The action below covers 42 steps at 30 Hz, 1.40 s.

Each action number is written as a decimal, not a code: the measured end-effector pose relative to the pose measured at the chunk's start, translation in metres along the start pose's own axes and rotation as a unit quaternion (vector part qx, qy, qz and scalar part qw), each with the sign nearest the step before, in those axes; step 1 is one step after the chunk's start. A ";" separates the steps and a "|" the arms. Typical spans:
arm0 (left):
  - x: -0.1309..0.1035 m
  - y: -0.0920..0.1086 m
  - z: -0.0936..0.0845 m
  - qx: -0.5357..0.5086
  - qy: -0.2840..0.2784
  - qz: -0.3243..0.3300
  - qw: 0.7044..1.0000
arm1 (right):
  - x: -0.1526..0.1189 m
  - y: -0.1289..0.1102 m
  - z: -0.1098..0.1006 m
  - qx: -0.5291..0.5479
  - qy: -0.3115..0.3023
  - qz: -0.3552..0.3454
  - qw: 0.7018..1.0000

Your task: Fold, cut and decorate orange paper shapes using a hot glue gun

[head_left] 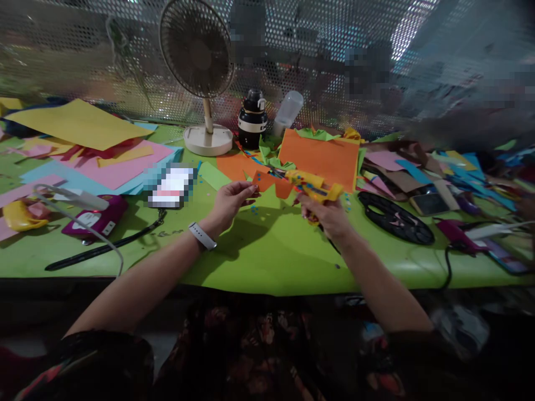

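Hands gripping yellow plastic scissors [316, 188], jagged orange paper scrap [271, 184], green tabletop [267, 250]

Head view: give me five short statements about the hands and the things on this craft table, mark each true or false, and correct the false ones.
1. The right hand grips a yellow tool. True.
2. The left hand holds a blue sheet. False: it pinches a small orange paper piece.
3. A watch with a white band sits on the left wrist. True.
4. The fan lies flat on the table. False: it stands upright on its round base at the back.
5. A dark bottle stands just right of the fan's base. True.
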State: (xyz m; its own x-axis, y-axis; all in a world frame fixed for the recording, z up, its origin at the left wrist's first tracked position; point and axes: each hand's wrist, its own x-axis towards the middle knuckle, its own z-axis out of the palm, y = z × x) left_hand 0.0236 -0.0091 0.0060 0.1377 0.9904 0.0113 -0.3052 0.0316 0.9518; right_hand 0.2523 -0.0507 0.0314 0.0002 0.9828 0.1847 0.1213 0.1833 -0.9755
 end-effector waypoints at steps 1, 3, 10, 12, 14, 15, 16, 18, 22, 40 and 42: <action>0.001 -0.001 0.000 -0.003 0.005 0.003 1.000 | -0.001 0.001 0.009 -0.004 -0.013 0.007 1.000; 0.001 -0.003 0.000 -0.008 0.010 0.006 1.000 | -0.005 0.004 0.021 -0.008 -0.028 0.024 0.999; -0.002 -0.003 0.005 0.006 0.006 0.012 1.000 | -0.012 0.009 0.027 -0.020 -0.032 0.012 0.999; -0.002 -0.003 0.006 0.010 0.004 0.013 1.000 | -0.012 0.010 0.026 -0.022 -0.029 0.009 0.999; -0.003 -0.002 0.006 0.013 0.005 0.015 1.000 | -0.012 0.011 0.027 -0.021 -0.026 0.010 0.999; -0.003 -0.002 0.006 0.013 0.005 0.015 1.000 | -0.012 0.011 0.027 -0.019 -0.022 0.013 0.999; -0.003 -0.002 0.006 0.012 0.005 0.015 1.000 | -0.012 0.012 0.027 -0.018 -0.020 0.017 0.999; -0.003 -0.002 0.006 0.008 0.004 0.016 1.000 | -0.012 0.012 0.027 -0.024 -0.014 0.020 0.999; -0.004 -0.001 0.007 0.009 0.004 0.017 1.000 | -0.011 0.012 0.025 -0.041 -0.019 0.013 0.999; -0.005 -0.001 0.007 0.029 -0.002 0.022 0.999 | -0.012 0.008 0.026 -0.057 -0.024 0.012 0.998; -0.005 -0.001 0.008 0.025 -0.004 0.021 0.999 | -0.012 0.009 0.025 -0.054 -0.027 0.012 0.998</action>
State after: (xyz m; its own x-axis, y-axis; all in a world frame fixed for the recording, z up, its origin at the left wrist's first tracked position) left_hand 0.0306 -0.0150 0.0069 0.1327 0.9897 0.0542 -0.2642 -0.0173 0.9643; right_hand 0.2282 -0.0603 0.0174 -0.0486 0.9872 0.1521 0.2290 0.1592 -0.9603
